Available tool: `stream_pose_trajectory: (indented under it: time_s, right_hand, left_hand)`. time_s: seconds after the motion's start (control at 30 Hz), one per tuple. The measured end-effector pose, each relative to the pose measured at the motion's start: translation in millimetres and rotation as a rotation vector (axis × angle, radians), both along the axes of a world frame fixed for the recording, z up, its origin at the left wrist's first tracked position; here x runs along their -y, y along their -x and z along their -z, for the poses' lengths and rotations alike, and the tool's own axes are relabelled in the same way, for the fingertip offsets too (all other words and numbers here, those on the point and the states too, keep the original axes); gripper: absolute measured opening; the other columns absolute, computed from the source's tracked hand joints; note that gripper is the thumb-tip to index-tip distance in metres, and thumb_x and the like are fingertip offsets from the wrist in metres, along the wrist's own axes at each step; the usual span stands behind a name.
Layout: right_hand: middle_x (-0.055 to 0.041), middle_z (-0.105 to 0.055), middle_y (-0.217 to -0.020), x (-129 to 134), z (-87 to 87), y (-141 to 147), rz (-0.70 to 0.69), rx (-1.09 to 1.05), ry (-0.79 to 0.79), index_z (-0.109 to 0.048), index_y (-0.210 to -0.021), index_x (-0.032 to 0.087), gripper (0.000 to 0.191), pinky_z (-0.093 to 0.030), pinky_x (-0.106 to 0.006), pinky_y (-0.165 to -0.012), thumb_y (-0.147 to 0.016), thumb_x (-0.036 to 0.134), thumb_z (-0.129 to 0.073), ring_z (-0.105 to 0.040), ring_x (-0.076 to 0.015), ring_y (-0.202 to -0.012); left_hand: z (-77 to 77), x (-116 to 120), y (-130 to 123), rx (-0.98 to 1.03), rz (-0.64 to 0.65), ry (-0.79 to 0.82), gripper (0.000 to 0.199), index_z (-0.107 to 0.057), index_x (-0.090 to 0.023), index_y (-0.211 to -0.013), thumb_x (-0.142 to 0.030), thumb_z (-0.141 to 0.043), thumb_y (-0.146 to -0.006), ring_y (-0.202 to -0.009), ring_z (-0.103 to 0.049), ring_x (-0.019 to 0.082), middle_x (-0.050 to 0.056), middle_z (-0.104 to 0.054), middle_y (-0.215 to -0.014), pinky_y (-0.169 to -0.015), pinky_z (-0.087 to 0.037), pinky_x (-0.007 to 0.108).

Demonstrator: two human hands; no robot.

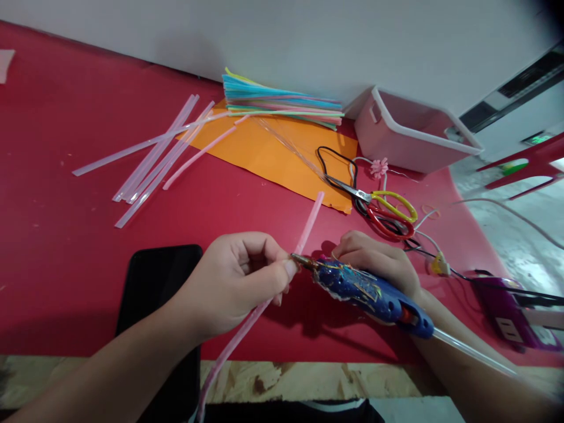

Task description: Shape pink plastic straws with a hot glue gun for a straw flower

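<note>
Between the thumb and fingers of my left hand (238, 282) is pinched a pink pipe cleaner (312, 218), whose lower end hangs past the front edge of the table. My right hand (383, 264) is wrapped around a blue glue gun (352, 288) with dried glue strands on its body. The gun's metal nozzle points left and meets the pipe cleaner beside my left thumb tip; whether glue is coming out, I cannot tell. A clear glue stick (473, 351) sticks out of the gun's rear end.
A black phone (161, 288) lies by my left forearm. Clear glue sticks (154, 158), an orange sheet (264, 158), a bundle of coloured pipe cleaners (282, 101) and scissors (390, 214) lie farther back. At the right are a pink bin (409, 141), cords and a purple power strip (511, 317).
</note>
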State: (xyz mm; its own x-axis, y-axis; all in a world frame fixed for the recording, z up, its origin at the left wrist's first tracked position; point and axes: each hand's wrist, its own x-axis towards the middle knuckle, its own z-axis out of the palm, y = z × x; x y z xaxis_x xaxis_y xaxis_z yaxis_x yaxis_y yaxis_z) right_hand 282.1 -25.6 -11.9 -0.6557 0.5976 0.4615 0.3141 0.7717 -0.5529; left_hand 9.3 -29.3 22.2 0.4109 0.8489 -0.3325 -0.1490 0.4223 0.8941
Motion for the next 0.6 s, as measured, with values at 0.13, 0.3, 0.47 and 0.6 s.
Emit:
stream_pose_trajectory:
  time_s: [0.13,0.3,0.47,0.6]
  right_hand:
    - [-0.0107,-0.072,-0.092,-0.2,-0.7,1.1,0.007,0.007,-0.023,-0.067,-0.109,0.020,0.019,-0.059,-0.039,-0.079,-0.102,0.035,-0.057,-0.069,-0.0221,-0.085]
    - [-0.0099,-0.071,-0.091,-0.3,-0.9,0.5,0.009,0.014,-0.032,-0.066,-0.108,0.020,0.017,-0.058,-0.037,-0.079,-0.102,0.034,-0.058,-0.069,-0.0213,-0.086]
    - [-0.0106,-0.071,-0.091,-0.1,0.4,0.5,0.010,0.008,-0.041,-0.066,-0.107,0.019,0.021,-0.058,-0.037,-0.080,-0.102,0.037,-0.059,-0.068,-0.0209,-0.086]
    - [-0.0100,-0.071,-0.090,-0.8,-1.6,1.1,0.020,0.014,-0.054,-0.067,-0.108,0.021,0.023,-0.058,-0.038,-0.080,-0.103,0.041,-0.057,-0.069,-0.0211,-0.084]
  left_hand:
    - [0.5,-0.7,0.0,-0.002,0.005,-0.006,0.019,-0.061,-0.018,-0.058,-0.014,-0.073,-0.072,-0.046,-0.053,0.005,-0.006,-0.061,-0.049,-0.049,-0.043,0.015]
    - [2.7,0.2,-0.4,0.016,0.003,-0.013,0.018,-0.061,-0.017,-0.059,-0.013,-0.073,-0.073,-0.047,-0.052,0.005,-0.007,-0.061,-0.050,-0.049,-0.042,0.014]
    - [1.2,0.7,0.1,0.014,0.003,-0.008,0.019,-0.060,-0.017,-0.058,-0.013,-0.072,-0.073,-0.047,-0.052,0.004,-0.007,-0.061,-0.050,-0.049,-0.042,0.014]
    - [0.0,0.6,1.5,0.002,0.005,-0.024,0.018,-0.062,-0.017,-0.060,-0.013,-0.073,-0.074,-0.047,-0.053,0.004,-0.007,-0.061,-0.051,-0.050,-0.043,0.014]
